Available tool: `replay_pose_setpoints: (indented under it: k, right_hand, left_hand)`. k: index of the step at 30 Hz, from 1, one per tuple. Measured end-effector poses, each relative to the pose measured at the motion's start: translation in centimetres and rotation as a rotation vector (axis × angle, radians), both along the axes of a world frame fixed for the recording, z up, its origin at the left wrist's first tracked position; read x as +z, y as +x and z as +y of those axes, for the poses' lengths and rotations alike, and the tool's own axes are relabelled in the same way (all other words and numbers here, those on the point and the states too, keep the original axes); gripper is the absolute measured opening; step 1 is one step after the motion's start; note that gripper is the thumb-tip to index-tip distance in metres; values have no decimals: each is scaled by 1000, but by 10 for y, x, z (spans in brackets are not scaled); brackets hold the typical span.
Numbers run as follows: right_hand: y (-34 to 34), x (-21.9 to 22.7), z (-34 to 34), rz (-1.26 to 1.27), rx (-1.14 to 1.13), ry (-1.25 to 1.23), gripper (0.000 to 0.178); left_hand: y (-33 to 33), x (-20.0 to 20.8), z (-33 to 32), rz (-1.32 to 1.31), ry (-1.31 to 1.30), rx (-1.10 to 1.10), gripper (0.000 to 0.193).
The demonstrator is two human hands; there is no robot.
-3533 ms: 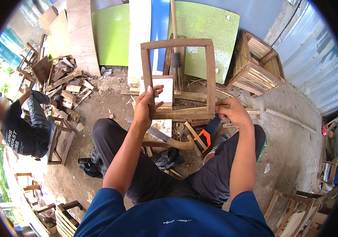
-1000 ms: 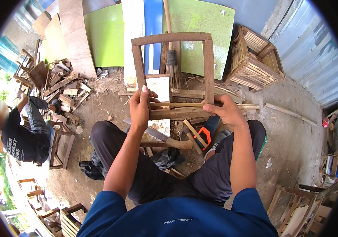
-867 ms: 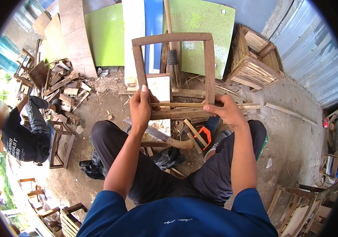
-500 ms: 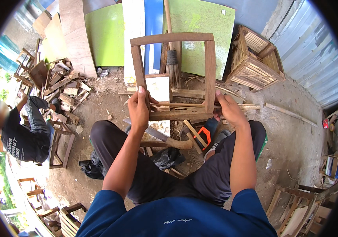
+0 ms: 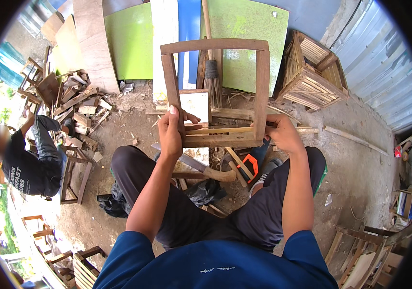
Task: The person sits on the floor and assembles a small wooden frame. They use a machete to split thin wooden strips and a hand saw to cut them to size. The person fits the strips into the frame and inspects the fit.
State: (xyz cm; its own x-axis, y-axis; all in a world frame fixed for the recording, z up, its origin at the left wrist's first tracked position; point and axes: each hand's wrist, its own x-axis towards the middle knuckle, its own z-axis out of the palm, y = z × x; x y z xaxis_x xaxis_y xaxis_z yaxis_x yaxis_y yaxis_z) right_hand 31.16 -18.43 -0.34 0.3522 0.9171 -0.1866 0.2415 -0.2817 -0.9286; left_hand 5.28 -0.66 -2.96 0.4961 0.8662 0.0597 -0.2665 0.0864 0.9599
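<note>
A brown rectangular wooden frame (image 5: 215, 140) stands upright in front of me, its inside open. My left hand (image 5: 171, 132) grips the lower part of its left post, thumb on the near face, with other fingers reaching inside the opening. At the lower right corner, my right hand (image 5: 283, 133) has its fingers curled around the right post, partly hidden behind it. A thin pale wooden slat (image 5: 225, 130) runs across just above the bottom rail, between the two posts. Below the frame lie a machete (image 5: 191, 162) with a wooden handle and a handsaw (image 5: 250, 166) with an orange-and-black handle.
A heap of wood offcuts (image 5: 78, 103) lies at left, near a seated person (image 5: 30, 159). A broom (image 5: 212, 79) leans against green panels (image 5: 249, 33). One slatted wooden crate (image 5: 312, 72) stands at back right. Black plastic bags (image 5: 206, 191) lie between my legs.
The frame has shifted slightly right and turned a little. My right hand's fingers have curled in closer to the right post, while my left fingers have spread into the opening.
</note>
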Motion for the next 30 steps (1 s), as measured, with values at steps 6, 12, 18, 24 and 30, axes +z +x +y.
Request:
replay_pose_setpoints:
  k: [6,12,18,24,30]
  right_hand:
    - [-3,4,-2,16,111,124,23]
    - [-2,1,-2,120,56,63,21]
    - [-2,-2,-1,363,-35,35,19]
    - [-1,-2,-1,352,-15,6,19]
    - [0,-1,-2,298,25,-32,22]
  left_hand:
    - [3,2,-6,-12,-3,26,55]
    - [1,8,-6,28,-15,46,56]
    - [-2,2,2,21,83,97,54]
    - [-5,2,2,82,83,89,55]
    - [-2,3,-1,36,3,30,58]
